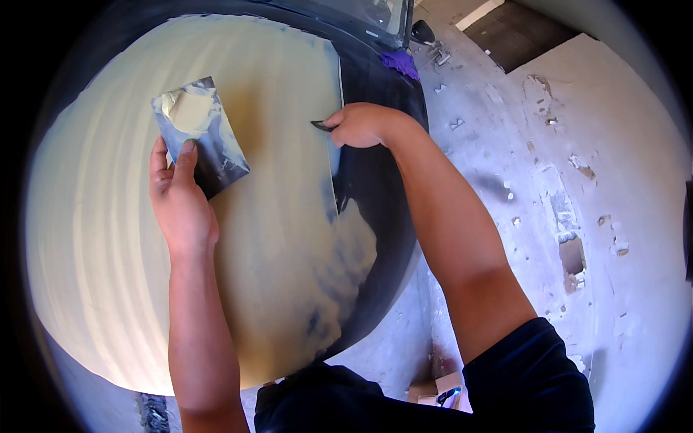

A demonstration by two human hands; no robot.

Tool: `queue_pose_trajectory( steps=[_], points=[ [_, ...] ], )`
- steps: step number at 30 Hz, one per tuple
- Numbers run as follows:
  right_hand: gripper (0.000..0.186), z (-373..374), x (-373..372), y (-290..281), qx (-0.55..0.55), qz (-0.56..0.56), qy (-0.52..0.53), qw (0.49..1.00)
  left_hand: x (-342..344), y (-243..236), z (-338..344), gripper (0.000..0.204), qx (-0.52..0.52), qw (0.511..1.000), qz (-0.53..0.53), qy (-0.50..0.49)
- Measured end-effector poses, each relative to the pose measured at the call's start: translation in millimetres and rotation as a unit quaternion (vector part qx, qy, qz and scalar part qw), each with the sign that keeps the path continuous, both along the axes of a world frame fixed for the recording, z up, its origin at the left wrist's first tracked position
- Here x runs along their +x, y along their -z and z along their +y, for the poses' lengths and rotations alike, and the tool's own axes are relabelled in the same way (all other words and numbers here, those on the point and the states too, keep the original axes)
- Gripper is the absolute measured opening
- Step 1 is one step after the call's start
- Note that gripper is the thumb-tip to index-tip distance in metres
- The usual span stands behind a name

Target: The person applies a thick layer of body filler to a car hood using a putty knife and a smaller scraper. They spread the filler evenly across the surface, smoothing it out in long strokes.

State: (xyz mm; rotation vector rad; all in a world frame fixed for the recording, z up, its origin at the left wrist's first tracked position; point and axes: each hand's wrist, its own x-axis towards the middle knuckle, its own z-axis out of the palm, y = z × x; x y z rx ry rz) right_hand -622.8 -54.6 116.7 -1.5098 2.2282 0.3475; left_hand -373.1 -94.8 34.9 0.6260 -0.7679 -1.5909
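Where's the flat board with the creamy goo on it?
In the head view, the flat board is left of centre in the upper half, held in the left hand over the big cream-coated panel.

1. a flat rectangular board [206, 141], dark with blue-grey and pale smears, is held tilted above the left-centre of the panel [379, 191].
2. a smooth cream dollop of filler [192, 112] sits toward the board's far end.
3. a small dark spreader [319, 125], mostly hidden in a grip, points left near the coating's right edge.
4. the rounded black panel bears a broad, streaky beige coating [281, 195], patchy at lower right.
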Motion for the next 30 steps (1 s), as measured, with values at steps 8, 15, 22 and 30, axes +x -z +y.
queue_pose_trajectory(
  steps=[8,15,22,30],
  points=[
    [0.053,50,34,10,-0.038,0.005,0.014,0.999,3,-2,-1,0.039,0.002,1.0,0.0,-0.001],
    [0.051,88,62,17,-0.066,0.018,0.031,0.997,5,0,-4,0.034,-0.002,1.0,0.007,0.014],
    [0.053,120,82,23,-0.088,0.029,0.02,0.996,3,0,-4,0.035,-0.001,0.999,0.026,0.02],
    [0.055,152,94,34,-0.097,0.033,-0.014,0.995,2,2,-6,0.035,-0.009,1.0,0.021,0.012]
  ],
)
